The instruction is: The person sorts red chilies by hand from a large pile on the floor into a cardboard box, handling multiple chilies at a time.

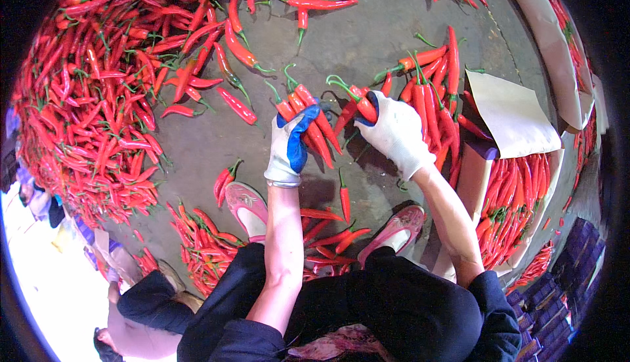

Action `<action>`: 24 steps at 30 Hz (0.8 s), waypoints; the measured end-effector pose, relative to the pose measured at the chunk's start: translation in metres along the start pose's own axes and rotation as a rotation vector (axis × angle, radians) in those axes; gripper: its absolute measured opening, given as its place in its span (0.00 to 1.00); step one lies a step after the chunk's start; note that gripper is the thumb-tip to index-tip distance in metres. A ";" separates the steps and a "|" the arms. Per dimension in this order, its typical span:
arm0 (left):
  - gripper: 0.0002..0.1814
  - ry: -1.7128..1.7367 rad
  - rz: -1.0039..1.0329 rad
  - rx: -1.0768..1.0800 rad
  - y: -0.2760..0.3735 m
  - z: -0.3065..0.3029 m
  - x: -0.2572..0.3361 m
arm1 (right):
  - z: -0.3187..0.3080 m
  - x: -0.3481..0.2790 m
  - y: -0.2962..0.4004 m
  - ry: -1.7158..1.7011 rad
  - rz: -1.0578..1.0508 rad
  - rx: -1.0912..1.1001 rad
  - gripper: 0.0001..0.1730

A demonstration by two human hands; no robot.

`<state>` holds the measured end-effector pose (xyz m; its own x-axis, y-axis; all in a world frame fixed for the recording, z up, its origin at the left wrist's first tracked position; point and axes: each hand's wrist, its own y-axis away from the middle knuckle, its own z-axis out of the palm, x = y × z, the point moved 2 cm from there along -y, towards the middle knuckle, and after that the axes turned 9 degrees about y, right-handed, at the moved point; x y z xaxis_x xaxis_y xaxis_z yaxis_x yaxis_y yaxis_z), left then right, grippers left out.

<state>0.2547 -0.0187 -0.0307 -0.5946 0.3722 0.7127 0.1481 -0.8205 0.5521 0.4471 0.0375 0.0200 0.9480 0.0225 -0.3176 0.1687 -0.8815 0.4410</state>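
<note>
My left hand (293,145), in a white knit glove with a blue coated palm, grips several red chili peppers (320,138) with green stems pointing away from me. To its right, my right hand (391,128) wears a similar glove and is closed around red chili peppers (366,108); the glove hides part of them, so their number cannot be told. Just beyond and right of that hand, a bunch of red chilies (430,111) lies on the concrete floor (389,22). A single chili (344,199) rests between my shoes.
A large chili heap (98,96) covers the left side. At right stands an open cardboard box (521,111) packed with chilies, with another box (546,52) behind it. A smaller chili pile (206,249) lies by my left leg. Another person (142,317) is at lower left.
</note>
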 end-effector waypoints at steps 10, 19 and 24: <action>0.18 -0.613 0.184 0.162 -0.001 0.015 0.015 | -0.016 0.013 0.005 0.323 -0.293 0.131 0.19; 0.24 -1.462 0.568 0.093 -0.028 0.053 0.015 | -0.003 0.005 -0.023 0.651 -0.834 0.061 0.12; 0.32 -1.379 0.178 0.117 -0.029 0.046 0.028 | -0.062 0.018 -0.005 0.185 -0.752 0.198 0.28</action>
<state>0.2701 0.0356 -0.0067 0.6769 0.4462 0.5854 0.2433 -0.8862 0.3942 0.4799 0.0717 0.0636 0.6319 0.7066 -0.3184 0.7457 -0.6663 0.0011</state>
